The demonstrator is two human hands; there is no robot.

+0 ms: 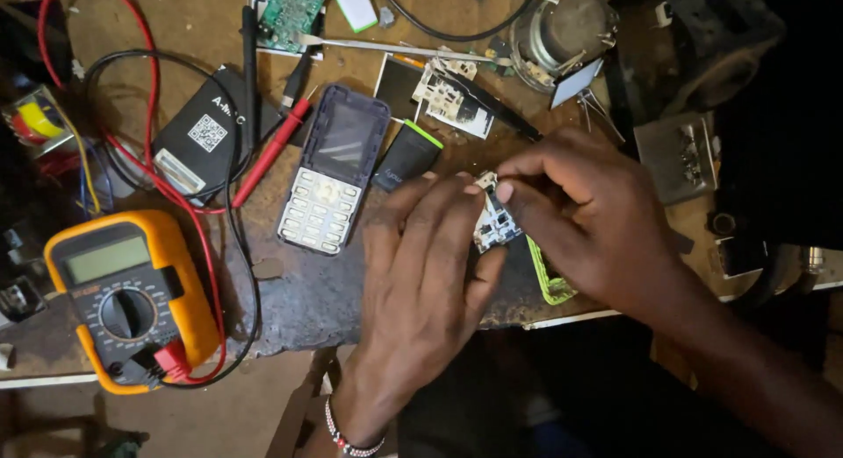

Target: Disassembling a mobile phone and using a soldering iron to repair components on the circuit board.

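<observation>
Cluttered wooden workbench (421, 19), both hands pinching small circuit board (494, 223), black white-labelled box (200, 135) left, orange multimeter (127, 295) beside

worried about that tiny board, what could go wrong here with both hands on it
1. The small circuit board is pinched between the left hand and right hand; a hard grip could bend or crack it.
2. It sits close to the bench edge, beside the green phone frame; a slip might drop either one.
3. The red probe and loose leads lie nearby and could snag.
</observation>
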